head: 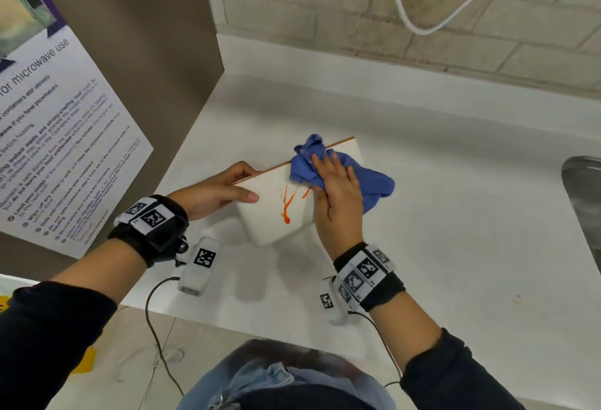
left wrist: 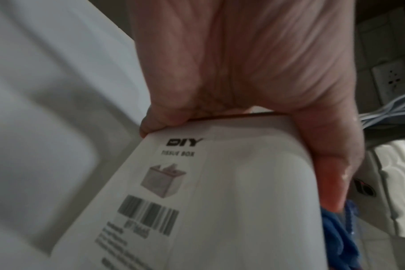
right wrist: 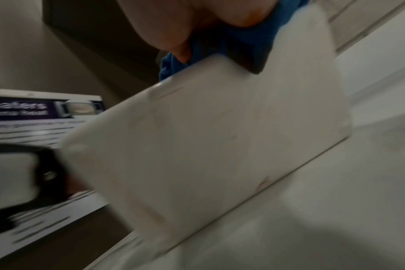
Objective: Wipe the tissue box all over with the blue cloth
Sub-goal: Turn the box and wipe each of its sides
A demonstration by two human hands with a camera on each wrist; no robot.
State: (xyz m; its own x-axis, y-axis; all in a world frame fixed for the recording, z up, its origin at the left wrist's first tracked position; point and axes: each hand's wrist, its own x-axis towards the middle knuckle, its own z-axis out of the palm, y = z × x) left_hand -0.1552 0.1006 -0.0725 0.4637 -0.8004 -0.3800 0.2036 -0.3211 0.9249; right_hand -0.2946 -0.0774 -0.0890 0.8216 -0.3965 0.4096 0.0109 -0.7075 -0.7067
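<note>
A white tissue box (head: 270, 214) is held tilted above the white counter, with orange streaks (head: 287, 206) on its upper face. My left hand (head: 221, 190) grips its left end, thumb on the top face and fingers behind the edge. In the left wrist view the tissue box (left wrist: 231, 201) shows a label and barcode, with the left hand (left wrist: 243, 73) wrapped over its edge. My right hand (head: 336, 194) lies flat on the crumpled blue cloth (head: 377, 185), pressing it against the box's right part. The right wrist view shows the blue cloth (right wrist: 231, 43) atop the tissue box (right wrist: 208, 146).
A brown cabinet side with a microwave-use poster (head: 55, 136) stands at the left. A brick wall with a hanging white cable (head: 422, 24) runs behind the counter (head: 455, 214). A metal sink edge (head: 585, 201) sits at the far right.
</note>
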